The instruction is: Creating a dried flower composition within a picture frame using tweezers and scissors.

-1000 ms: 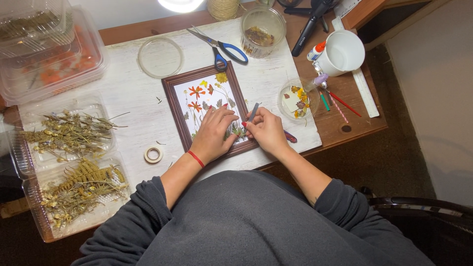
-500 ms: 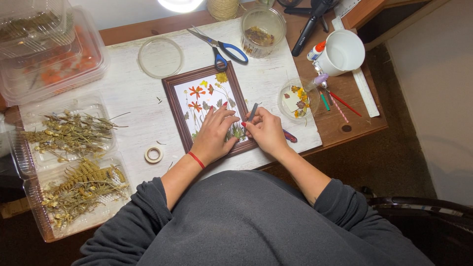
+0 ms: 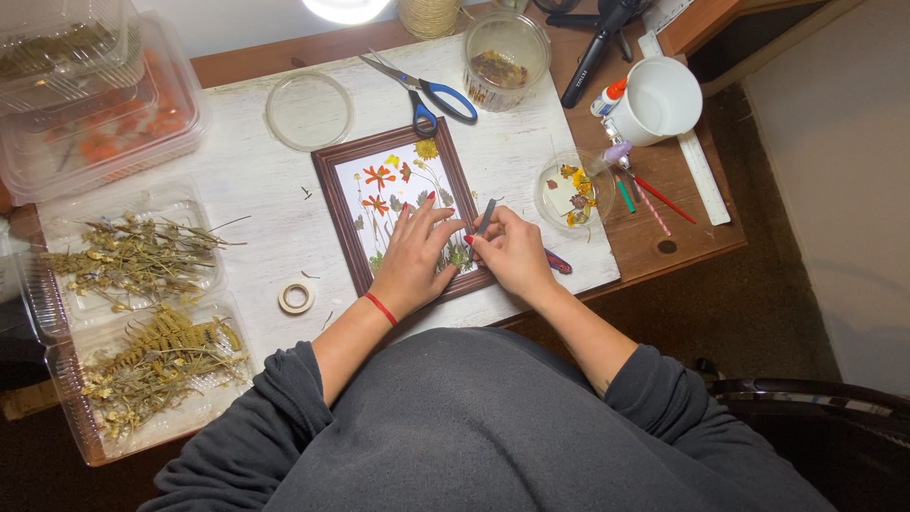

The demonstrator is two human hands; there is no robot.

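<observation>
The picture frame (image 3: 339,204) lies on the table (image 3: 256,204). Both hands rest on its near right corner, the left hand (image 3: 414,254) beside the right hand (image 3: 512,254). Behind the frame lie scissors (image 3: 427,90); left of it, trays of dried plants (image 3: 142,261); near its left corner, a tape roll (image 3: 297,297); right of it, a small dish (image 3: 572,188).

Place: a home craft desk is being shown.
Surface: a whitewashed board (image 3: 256,180) is being laid over a wooden table (image 3: 682,204).
Materials: dried plants are being kept in clear plastic trays (image 3: 133,261).
Tools: scissors (image 3: 422,90), a glue bottle (image 3: 608,98) and a tape roll (image 3: 297,297) are being kept at hand.
Work: pressed flowers are being arranged in a picture frame (image 3: 398,204).
</observation>
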